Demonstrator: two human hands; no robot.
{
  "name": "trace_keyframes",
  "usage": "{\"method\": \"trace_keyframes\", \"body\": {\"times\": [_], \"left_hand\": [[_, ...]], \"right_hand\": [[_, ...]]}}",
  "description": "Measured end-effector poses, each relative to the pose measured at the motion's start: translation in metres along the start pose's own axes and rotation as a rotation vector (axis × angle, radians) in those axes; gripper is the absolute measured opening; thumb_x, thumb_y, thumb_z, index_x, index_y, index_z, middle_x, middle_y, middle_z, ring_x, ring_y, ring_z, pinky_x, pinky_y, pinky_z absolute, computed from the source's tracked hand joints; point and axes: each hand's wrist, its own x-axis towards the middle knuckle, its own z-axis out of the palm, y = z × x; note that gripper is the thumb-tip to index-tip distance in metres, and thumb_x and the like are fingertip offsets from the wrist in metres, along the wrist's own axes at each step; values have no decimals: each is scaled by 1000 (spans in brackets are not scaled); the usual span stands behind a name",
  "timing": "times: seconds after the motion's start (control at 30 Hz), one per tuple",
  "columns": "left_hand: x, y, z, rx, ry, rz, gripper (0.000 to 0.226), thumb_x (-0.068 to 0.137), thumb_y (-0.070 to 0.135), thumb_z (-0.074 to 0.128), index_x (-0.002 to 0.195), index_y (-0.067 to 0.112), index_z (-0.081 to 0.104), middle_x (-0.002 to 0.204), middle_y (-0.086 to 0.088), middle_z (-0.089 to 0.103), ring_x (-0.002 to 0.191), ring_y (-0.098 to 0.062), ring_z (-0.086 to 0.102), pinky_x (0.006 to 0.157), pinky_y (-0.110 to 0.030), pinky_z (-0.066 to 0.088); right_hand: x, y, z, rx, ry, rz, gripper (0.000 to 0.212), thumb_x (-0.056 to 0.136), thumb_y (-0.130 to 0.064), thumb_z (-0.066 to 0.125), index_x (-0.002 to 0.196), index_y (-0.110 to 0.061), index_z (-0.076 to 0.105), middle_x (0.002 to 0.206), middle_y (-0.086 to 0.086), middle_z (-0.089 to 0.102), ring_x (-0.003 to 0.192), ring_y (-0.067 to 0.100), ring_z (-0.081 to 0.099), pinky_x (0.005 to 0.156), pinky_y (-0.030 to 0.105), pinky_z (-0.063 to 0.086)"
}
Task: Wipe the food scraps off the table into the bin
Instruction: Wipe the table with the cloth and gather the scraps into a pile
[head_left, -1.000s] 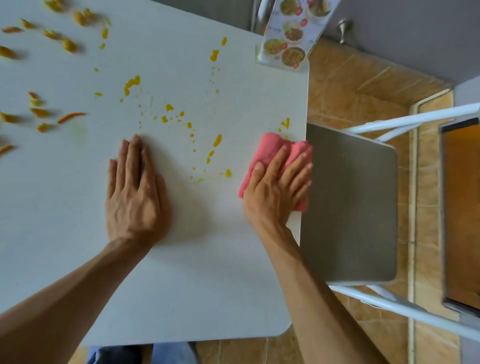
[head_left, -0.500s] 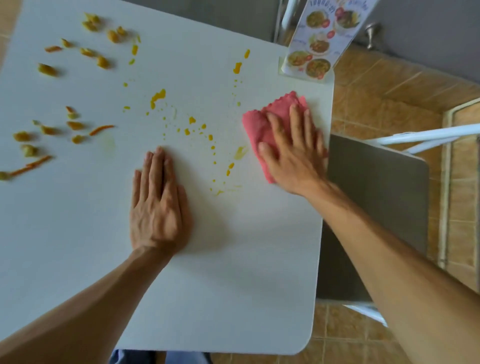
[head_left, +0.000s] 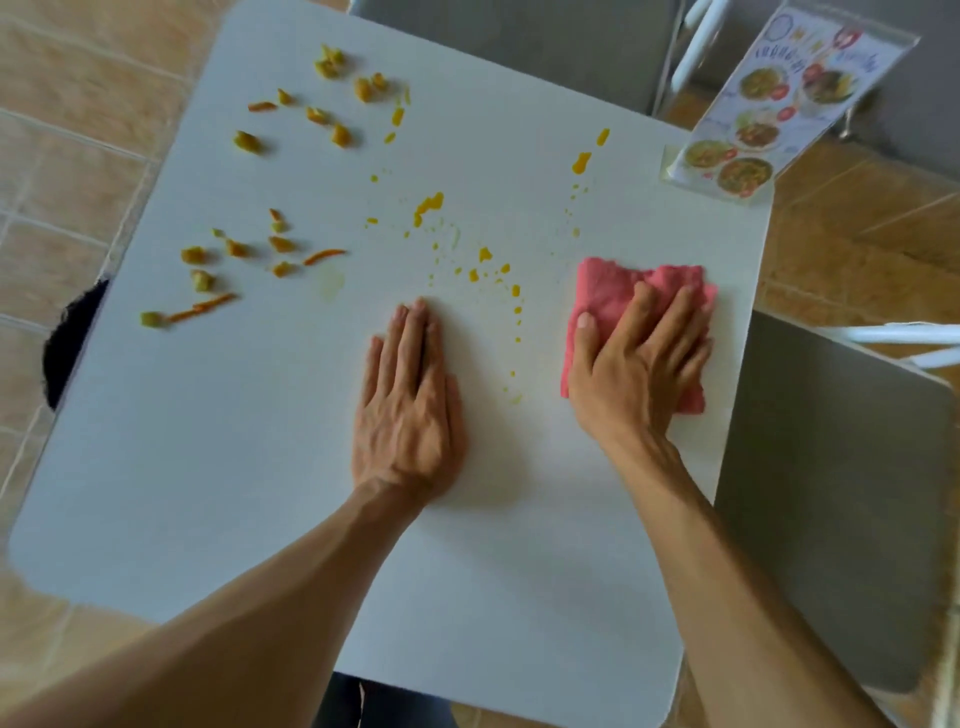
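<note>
Two hands lying flat on worktop (head_left: 260, 493): right hand (head_left: 636, 374) pressing pink cloth (head_left: 605, 296), left hand (head_left: 408, 405) resting spread, empty; scraps (head_left: 280, 244) lying far left.

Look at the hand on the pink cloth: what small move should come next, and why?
Probably slide the right hand, pressing the cloth flat, leftward across the table through the orange drips beside it. The drips lie between the cloth and the left hand; larger scraps lie farther left, toward the dark object at that edge, possibly the bin.

White table (head_left: 249, 467): scraps (head_left: 280, 244), cloth (head_left: 613, 296), seemingly menu (head_left: 753, 130).
</note>
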Motion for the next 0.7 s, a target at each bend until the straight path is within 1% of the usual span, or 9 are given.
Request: {"method": "trace_keyframes", "body": {"times": [0.07,0.13,0.23,0.33,0.4,0.53,0.57,0.63,0.7], "left_hand": [[0,0,0,-15,12,-3,57,101,21,38,154,2,28,164,-13,23,153,-25,15,125,-41,11],[-1,0,0,-18,16,-7,57,101,21,38,154,2,28,163,-13,23,153,-25,15,125,-42,11],[0,0,-2,-40,17,-17,56,99,21,37,152,0,33,162,-14,26,153,-25,17,125,-41,11],[-1,-5,-9,-102,24,23,53,98,19,44,147,-2,41,160,-15,31,151,-26,24,123,-42,19],[1,-16,-16,-140,43,49,51,99,17,44,146,-3,42,159,-16,33,150,-28,27,121,-44,24],[21,-49,-26,-129,115,0,47,99,12,43,142,-5,47,156,-20,37,148,-32,30,120,-47,28],[28,-54,-25,-123,109,14,46,99,11,43,142,-6,47,155,-20,38,147,-33,32,119,-47,28],[40,-56,-22,-129,90,53,46,97,8,44,140,-7,48,154,-21,40,146,-33,33,119,-46,28],[47,-53,-18,-145,73,61,48,95,6,43,142,-6,47,155,-20,39,147,-32,31,120,-45,26]], "right_hand": [[19,-24,8,72,98,91,62,98,-51,46,136,-4,55,155,29,42,148,51,33,120,65,26],[4,-44,13,99,158,66,58,100,-50,47,134,-3,58,154,31,44,148,52,34,120,64,28],[-60,-46,12,5,93,-254,64,105,-49,42,153,-5,44,161,34,30,152,54,23,122,64,22],[-84,-9,3,-69,-28,-522,65,105,-47,34,162,-15,28,168,28,17,156,48,15,123,65,23],[-57,11,3,-109,-24,-474,67,104,-49,29,163,-16,25,169,25,16,156,46,17,121,66,24],[13,-51,18,52,52,-65,67,104,-48,30,156,-8,38,160,38,26,149,60,23,118,72,23],[17,-77,22,79,70,-84,64,104,-46,33,153,-6,44,158,37,31,147,59,26,118,71,24],[5,-111,26,107,114,-270,55,107,-41,37,148,-7,51,156,32,39,148,54,31,119,66,28],[-22,-114,22,94,105,-428,52,109,-38,35,152,-11,48,161,24,37,154,44,26,122,59,28]]}}
